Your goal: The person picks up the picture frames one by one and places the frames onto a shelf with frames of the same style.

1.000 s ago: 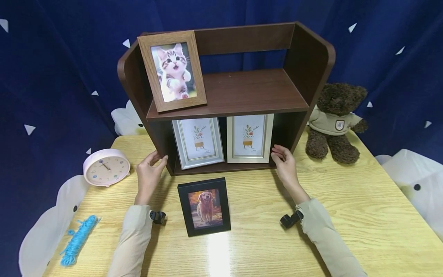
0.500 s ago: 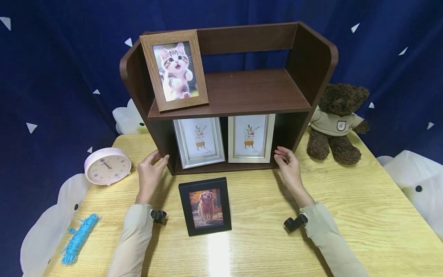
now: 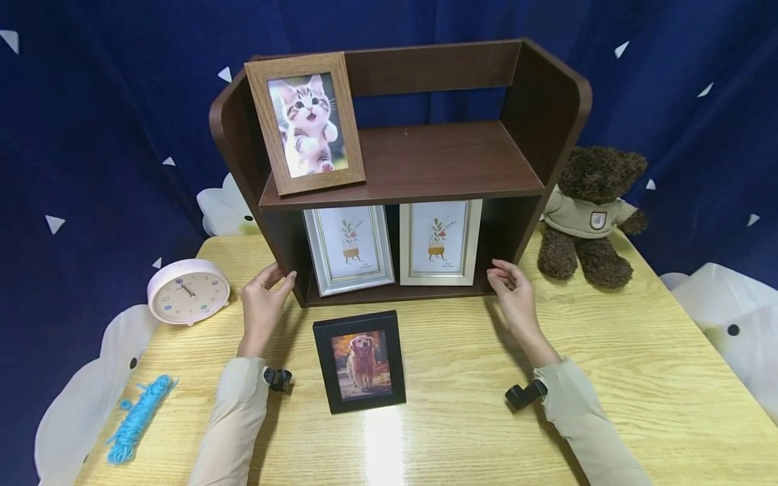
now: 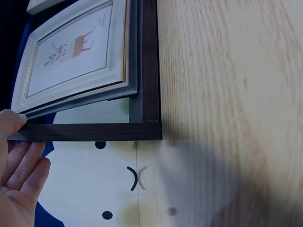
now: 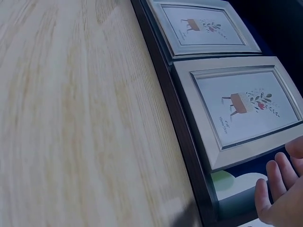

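A dark brown two-tier shelf (image 3: 450, 162) stands on the table. My left hand (image 3: 263, 307) pinches the front edge of its left side panel, the thumb on the inner side and the fingers outside, as the left wrist view shows. My right hand (image 3: 516, 307), fingers relaxed and bent, is at the lower right opening, beside the cream frame (image 3: 406, 256) with a gap between them; contact with the shelf is unclear. A silver-white frame (image 3: 320, 260) leans left of the cream one. The wooden cat-picture frame (image 3: 352, 135) stands on the upper tier.
A black dog-picture frame (image 3: 325, 364) lies in front of the shelf. On the left are a pink clock (image 3: 188, 291) and blue yarn (image 3: 141, 418). A brown teddy bear (image 3: 598, 179) sits right of the shelf, a blue curtain (image 3: 109, 101) behind.
My right hand has moved right, away from the cream frame and towards the shelf's right side panel. My left hand keeps its place at the left panel.
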The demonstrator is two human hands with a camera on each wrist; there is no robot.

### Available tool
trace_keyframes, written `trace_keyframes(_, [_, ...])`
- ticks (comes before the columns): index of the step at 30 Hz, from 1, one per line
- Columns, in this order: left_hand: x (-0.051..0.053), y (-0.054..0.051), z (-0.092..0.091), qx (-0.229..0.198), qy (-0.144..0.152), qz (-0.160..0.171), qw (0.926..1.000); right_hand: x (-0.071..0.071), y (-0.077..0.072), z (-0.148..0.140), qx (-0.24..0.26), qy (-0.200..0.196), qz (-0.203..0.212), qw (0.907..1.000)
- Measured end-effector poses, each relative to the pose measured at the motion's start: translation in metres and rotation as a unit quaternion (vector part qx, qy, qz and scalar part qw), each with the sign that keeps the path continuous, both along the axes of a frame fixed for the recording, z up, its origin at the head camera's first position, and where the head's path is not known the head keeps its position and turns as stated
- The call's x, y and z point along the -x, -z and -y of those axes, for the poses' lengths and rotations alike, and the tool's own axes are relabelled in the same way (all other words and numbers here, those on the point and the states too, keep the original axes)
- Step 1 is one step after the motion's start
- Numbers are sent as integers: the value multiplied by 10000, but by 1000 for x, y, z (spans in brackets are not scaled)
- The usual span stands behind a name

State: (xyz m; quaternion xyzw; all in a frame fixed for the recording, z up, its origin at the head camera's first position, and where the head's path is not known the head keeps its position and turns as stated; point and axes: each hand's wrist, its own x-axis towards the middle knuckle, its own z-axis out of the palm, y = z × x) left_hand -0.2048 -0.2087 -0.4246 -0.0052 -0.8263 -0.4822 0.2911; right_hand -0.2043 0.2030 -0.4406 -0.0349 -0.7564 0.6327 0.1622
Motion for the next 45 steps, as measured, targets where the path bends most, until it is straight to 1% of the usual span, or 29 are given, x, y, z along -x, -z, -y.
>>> trace_keyframes(7, [0, 0, 0, 17, 0, 10, 10000, -2, -4, -6, 154, 162, -125, 9997])
trace_keyframes(12, [0, 0, 0, -2, -10, 30, 10000, -4, -6, -11, 176, 400, -86, 9990])
trace_keyframes(15, [0, 0, 0, -8, -15, 26, 10000, -5, -8, -13, 240, 545, -175, 9981])
trace_keyframes(17, [0, 0, 0, -15, -6, 19, 10000, -7, -13, -13, 316, 623, -251, 9972])
trace_keyframes(20, [0, -1, 1, -13, 10, 3, 10000, -12, -23, -10, 351, 731, -320, 9962])
trace_keyframes(23, [0, -1, 1, 1, 14, 4, 10000, -15, -30, -9, 278, 802, -316, 9959])
trace_keyframes(25, [0, -1, 1, 11, 5, 20, 10000, -13, -28, -12, 272, 838, -300, 9957])
trace_keyframes(32, [0, -1, -1, 29, -5, 83, 10000, 2, -6, -30, 114, 1011, -194, 9946])
trace_keyframes(37, [0, -1, -2, 25, 1, 28, 10000, 4, -2, -31, 23, 1045, -186, 9943])
trace_keyframes(45, [0, -1, -1, 45, -25, -13, 10000, 9, 2, -31, -63, 770, -67, 9970])
